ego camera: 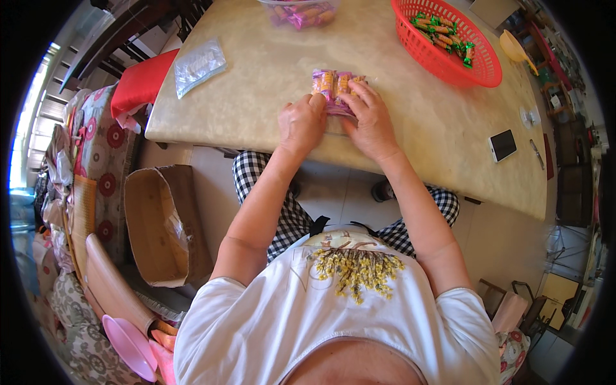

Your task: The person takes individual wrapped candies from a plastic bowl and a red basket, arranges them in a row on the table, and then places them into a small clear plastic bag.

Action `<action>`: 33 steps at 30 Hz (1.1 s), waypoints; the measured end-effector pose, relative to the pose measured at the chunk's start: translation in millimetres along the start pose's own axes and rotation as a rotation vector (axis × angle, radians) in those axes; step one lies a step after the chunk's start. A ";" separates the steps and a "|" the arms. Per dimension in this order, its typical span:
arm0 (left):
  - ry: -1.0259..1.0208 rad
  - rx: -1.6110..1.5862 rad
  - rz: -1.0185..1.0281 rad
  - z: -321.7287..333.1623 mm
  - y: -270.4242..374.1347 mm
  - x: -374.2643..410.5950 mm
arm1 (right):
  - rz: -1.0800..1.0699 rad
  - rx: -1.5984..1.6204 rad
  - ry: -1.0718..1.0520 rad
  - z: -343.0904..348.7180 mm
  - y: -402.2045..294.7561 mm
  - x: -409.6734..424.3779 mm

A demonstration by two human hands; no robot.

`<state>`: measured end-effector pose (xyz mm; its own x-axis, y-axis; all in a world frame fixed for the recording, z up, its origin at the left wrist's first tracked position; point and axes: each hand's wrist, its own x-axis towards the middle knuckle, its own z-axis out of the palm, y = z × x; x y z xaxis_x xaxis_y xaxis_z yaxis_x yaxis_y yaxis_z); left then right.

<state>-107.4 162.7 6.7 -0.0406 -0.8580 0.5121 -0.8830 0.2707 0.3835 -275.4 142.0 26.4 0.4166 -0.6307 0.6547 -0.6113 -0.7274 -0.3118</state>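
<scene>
A clear plastic bag of purple-and-yellow wrapped snacks (342, 83) lies flat on the table (250, 110), near its front edge. My left hand (302, 122) is on the bag's lower left corner, fingers curled with the thumb against the plastic; it appears to pinch the bag's edge. My right hand (369, 120) rests over the right side of the same bag, fingers spread and touching the wrapped pieces. Beyond the hands, at the top of the view, stands a clear tub (301, 14) of purple-wrapped snacks.
A red plastic basket (481, 72) with green-wrapped candies (440, 36) stands at the back right. A clear plastic bag (199, 65) lies at the table's left. To the right are a phone (503, 146) and a yellow scoop (514, 47). An open cardboard box (159, 231) is on the floor.
</scene>
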 end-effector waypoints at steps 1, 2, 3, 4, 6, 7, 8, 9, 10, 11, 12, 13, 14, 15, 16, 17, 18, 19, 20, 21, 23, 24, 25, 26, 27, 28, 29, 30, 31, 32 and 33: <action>-0.010 0.004 -0.010 -1.8 0.6 -1.2 | 0.044 0.001 -0.001 -2.1 -1.4 -3.6; -0.003 -0.008 -0.004 -4.4 1.0 -1.8 | 0.089 0.003 -0.002 -6.0 -2.5 -8.1; 0.002 -0.019 0.000 -7.8 1.4 -2.8 | 0.134 0.006 -0.004 -9.5 -3.5 -13.4; 0.008 -0.030 0.005 -10.1 1.1 -5.1 | 0.150 -0.033 0.017 -11.7 -4.2 -18.6; 0.024 -0.068 0.008 -12.6 -2.3 -13.4 | 0.211 -0.047 -0.031 -18.8 -6.3 -29.5; 0.032 -0.086 0.009 -13.8 -3.8 -17.4 | 0.242 -0.054 -0.055 -21.5 -7.3 -34.4; 0.040 -0.091 0.012 -14.6 -4.8 -20.5 | 0.195 -0.059 -0.004 -21.6 -6.5 -37.6; 0.047 -0.098 0.014 -14.7 -5.3 -23.7 | 0.202 -0.057 -0.020 -21.9 -5.9 -41.6; 0.054 -0.105 0.016 -14.7 -5.4 -27.1 | 0.210 -0.055 -0.035 -22.2 -5.5 -45.7; 0.051 -0.109 0.026 -14.5 -5.2 -30.7 | 0.217 -0.053 -0.051 -22.5 -6.0 -49.8; 0.053 -0.111 0.037 -15.0 -5.8 -32.1 | 0.220 -0.042 -0.045 -22.3 -6.7 -51.2; 0.055 -0.113 0.048 -15.8 -6.2 -33.9 | 0.224 -0.030 -0.040 -22.3 -7.7 -52.6; 0.063 -0.110 0.063 -16.6 -6.8 -36.0 | 0.227 -0.019 -0.034 -22.6 -9.1 -54.2; 0.071 -0.105 0.079 -17.7 -7.7 -38.0 | 0.216 -0.013 -0.028 -23.0 -10.6 -55.5; 0.079 -0.101 0.094 -18.9 -8.6 -40.1 | 0.205 -0.007 -0.022 -23.5 -12.2 -56.9; 0.080 -0.106 0.117 -20.5 -9.5 -42.6 | 0.194 0.000 -0.016 -24.1 -13.7 -58.4; 0.079 -0.111 0.140 -22.0 -9.6 -45.3 | 0.185 -0.010 -0.022 -24.7 -13.7 -61.4; 0.078 -0.117 0.163 -24.3 -9.7 -48.0 | 0.177 -0.020 -0.028 -25.2 -13.2 -65.0; 0.072 -0.121 0.173 -28.3 -9.7 -52.2 | 0.169 -0.030 -0.034 -26.4 -12.9 -68.0; 0.066 -0.124 0.181 -36.3 -8.6 -57.1 | 0.150 -0.018 -0.017 -29.1 -14.8 -69.6; 0.073 -0.095 0.183 -43.4 -13.0 -62.8 | 0.114 0.006 0.017 -36.8 -19.3 -72.1; 0.089 -0.064 0.178 -44.9 -16.7 -64.6 | 0.115 0.018 0.017 -39.2 -19.5 -73.7; 0.105 -0.033 0.173 -46.0 -19.3 -65.6 | 0.117 0.029 0.017 -41.5 -19.0 -75.4; 0.098 0.009 0.179 -46.5 -20.7 -65.8 | 0.120 0.041 0.017 -43.4 -18.0 -77.1; 0.097 0.041 0.214 -45.5 -20.7 -63.6 | 0.119 0.029 0.012 -43.9 -14.8 -79.4; 0.097 0.074 0.249 -43.1 -20.6 -60.4 | 0.119 0.017 0.006 -42.4 -10.3 -82.5; 0.096 0.106 0.284 -40.6 -20.3 -57.3 | 0.119 0.005 0.001 -40.9 -7.2 -84.2; 0.073 0.118 0.301 -38.5 -19.8 -55.4 | 0.124 0.001 0.009 -39.5 -6.5 -84.3; 0.050 0.130 0.319 -36.3 -19.1 -53.7 | 0.129 -0.004 0.018 -38.2 -6.2 -84.2; 0.027 0.142 0.337 -34.5 -19.0 -52.4 | 0.135 -0.009 0.026 -37.3 -5.8 -83.6; 0.020 0.155 0.341 -32.8 -19.7 -51.1 | 0.142 0.006 0.033 -36.9 -5.6 -82.5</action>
<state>-72.6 215.4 -1.8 -0.3367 -0.7208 0.6059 -0.8808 0.4686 0.0680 -331.2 208.1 -0.5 0.3038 -0.7180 0.6262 -0.6587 -0.6332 -0.4065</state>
